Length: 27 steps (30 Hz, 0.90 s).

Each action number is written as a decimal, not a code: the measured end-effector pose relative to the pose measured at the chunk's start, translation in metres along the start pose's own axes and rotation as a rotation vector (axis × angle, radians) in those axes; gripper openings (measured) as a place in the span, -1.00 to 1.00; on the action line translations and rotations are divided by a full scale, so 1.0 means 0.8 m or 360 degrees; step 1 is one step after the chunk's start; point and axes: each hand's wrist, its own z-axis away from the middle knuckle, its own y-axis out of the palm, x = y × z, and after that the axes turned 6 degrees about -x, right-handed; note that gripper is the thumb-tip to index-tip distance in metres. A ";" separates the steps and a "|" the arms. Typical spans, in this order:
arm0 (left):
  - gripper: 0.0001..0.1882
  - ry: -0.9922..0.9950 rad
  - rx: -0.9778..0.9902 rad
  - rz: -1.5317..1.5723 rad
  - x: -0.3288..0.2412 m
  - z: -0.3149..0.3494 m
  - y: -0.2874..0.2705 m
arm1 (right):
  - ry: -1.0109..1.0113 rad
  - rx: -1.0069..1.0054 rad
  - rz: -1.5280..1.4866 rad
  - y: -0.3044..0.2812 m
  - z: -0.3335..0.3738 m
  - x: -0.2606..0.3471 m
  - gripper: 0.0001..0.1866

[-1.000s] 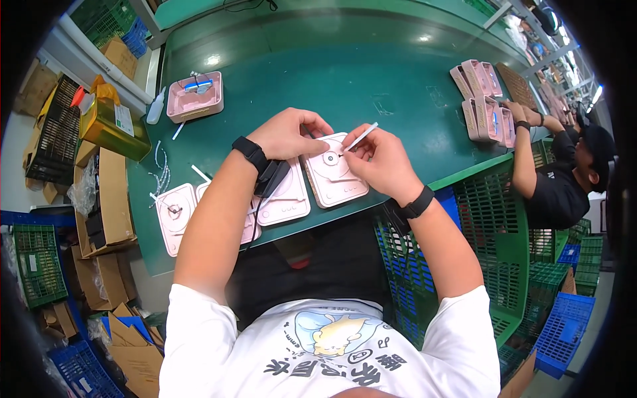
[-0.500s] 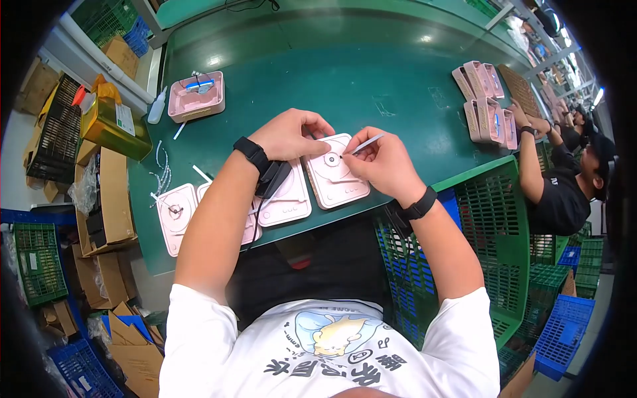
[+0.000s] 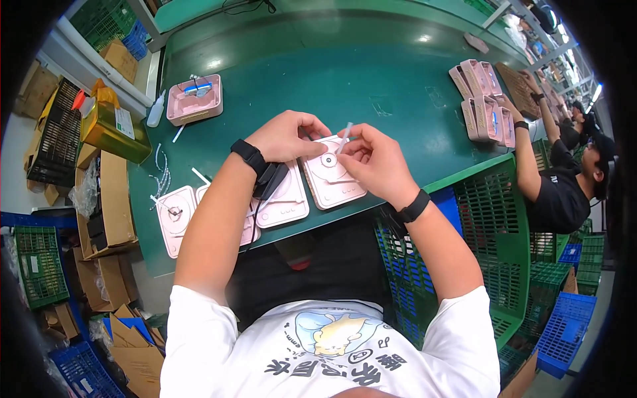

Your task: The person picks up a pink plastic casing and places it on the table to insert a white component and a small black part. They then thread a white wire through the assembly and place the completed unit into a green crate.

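A pink, record-player-shaped housing point(image 3: 340, 190) lies on the bench in front of me, with a round disc and a dark-centred hub on its face. My left hand point(image 3: 286, 136) grips its upper left edge, thumb on the face and fingers curled at the far side. Between thumb and fingertips, my right hand point(image 3: 379, 162) pinches a thin white stick point(image 3: 346, 132), tilted up beside the hub. Left of this housing, a second pink housing point(image 3: 288, 202) lies partly under a black object point(image 3: 271, 180) near my left wrist. Another pink housing point(image 3: 174, 225) has wires at its middle.
A pink open box point(image 3: 195, 109) with wires and a blue part stands far left by a white bottle point(image 3: 156, 109). Pink cases point(image 3: 483, 119) are stacked at right near a co-worker point(image 3: 564, 186). A green crate point(image 3: 494, 219) borders the bench; a yellow can point(image 3: 114, 129) stands left.
My right hand has turned the white stick from a low slant to nearly upright and drawn its tip off the hub. My left hand stays on the housing. The co-worker's arms have shifted.
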 end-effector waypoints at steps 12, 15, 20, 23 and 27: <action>-0.75 0.0495 -0.0012 -0.0111 0.016 -0.010 -0.013 | -0.0571 -0.0073 0.0558 0.006 0.007 0.010 -0.64; -0.79 0.0388 -0.0075 -0.0224 0.008 0.001 -0.016 | -0.0705 -0.0061 0.0868 0.005 0.013 0.006 -0.62; -0.80 0.0067 -0.0093 -0.0629 -0.026 0.028 -0.015 | -0.0677 0.0049 0.0968 0.002 0.016 0.012 -0.59; -0.79 0.0110 -0.0020 -0.0662 -0.040 0.039 -0.010 | -0.0718 0.0095 0.1005 0.000 0.018 0.013 -0.58; -0.78 0.0226 0.0002 -0.0628 -0.030 0.047 -0.006 | -0.0815 0.0096 0.0912 0.004 0.013 0.015 -0.57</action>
